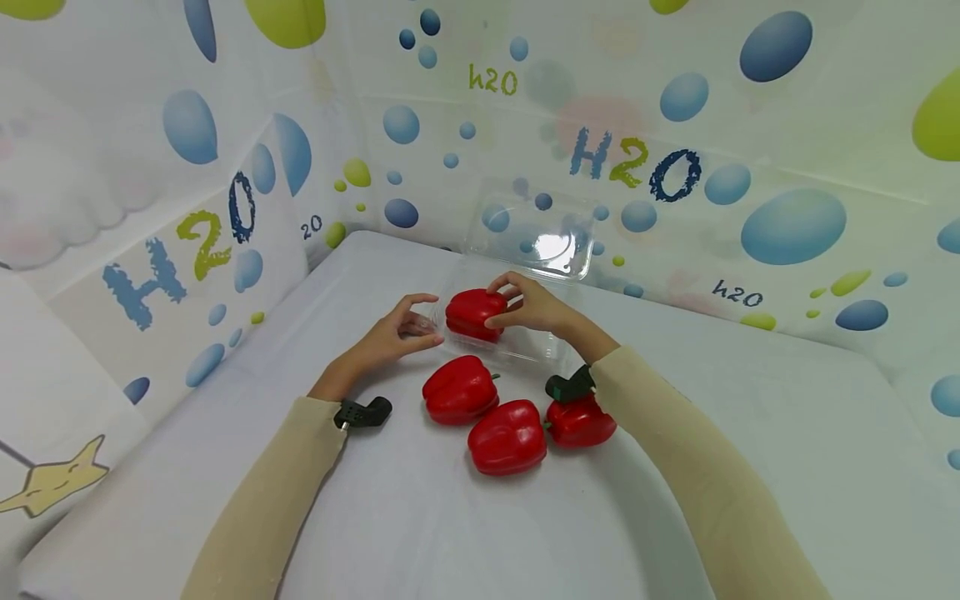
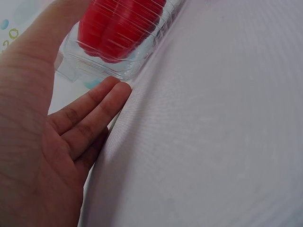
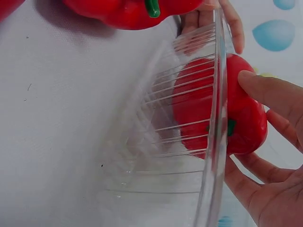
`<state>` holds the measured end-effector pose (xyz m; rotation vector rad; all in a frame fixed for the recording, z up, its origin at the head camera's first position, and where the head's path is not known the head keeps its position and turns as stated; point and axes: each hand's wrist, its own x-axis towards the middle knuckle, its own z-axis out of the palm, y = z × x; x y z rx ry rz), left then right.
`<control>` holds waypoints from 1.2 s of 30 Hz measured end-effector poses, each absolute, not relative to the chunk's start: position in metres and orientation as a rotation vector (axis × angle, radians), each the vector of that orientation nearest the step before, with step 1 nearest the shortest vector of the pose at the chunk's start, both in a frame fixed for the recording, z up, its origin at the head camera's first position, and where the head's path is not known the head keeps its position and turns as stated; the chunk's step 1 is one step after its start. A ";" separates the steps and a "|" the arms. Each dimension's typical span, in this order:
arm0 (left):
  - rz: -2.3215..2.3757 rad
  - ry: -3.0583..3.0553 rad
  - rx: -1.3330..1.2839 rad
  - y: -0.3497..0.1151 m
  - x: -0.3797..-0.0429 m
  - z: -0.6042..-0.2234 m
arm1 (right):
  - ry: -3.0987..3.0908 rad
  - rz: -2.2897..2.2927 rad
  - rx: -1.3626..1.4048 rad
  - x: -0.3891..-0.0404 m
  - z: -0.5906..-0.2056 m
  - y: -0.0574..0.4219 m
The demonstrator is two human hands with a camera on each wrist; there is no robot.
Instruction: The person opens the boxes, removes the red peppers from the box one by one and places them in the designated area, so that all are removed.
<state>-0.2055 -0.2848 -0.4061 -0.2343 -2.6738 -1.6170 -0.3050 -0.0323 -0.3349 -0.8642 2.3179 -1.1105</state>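
In the head view a red bell pepper (image 1: 468,312) lies on its side at the left end of a clear plastic clamshell container (image 1: 528,354). My right hand (image 1: 531,305) grips that pepper, thumb on the near side and fingers round the far side. The right wrist view shows the pepper's green stem (image 3: 231,127) beside the container's ribbed wall (image 3: 156,142), partly behind it. My left hand (image 1: 390,335) is at the container's left end, thumb and fingers spread apart. In the left wrist view its straight fingers (image 2: 97,113) reach close to the container's corner; contact is unclear.
Nearer me on the white-covered table (image 1: 405,517) lie more red bell peppers: one at left (image 1: 459,390), one at the front (image 1: 507,438), and one (image 1: 577,423) partly under my right wrist. The container's raised lid (image 1: 536,237) leans back toward the printed wall covering (image 1: 637,83).
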 end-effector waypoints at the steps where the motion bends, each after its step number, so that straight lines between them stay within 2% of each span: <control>1: -1.613 -2.677 -0.237 -0.285 -0.205 -0.406 | 2.320 -1.108 -0.864 -0.305 -0.335 -0.032; 11: -1.601 -2.672 -0.249 -0.285 -0.205 -0.406 | 2.313 -1.096 -0.937 -0.307 -0.326 -0.021; 36: -1.582 -2.697 -0.215 -0.284 -0.207 -0.407 | 2.298 -1.195 -0.913 -0.297 -0.304 0.017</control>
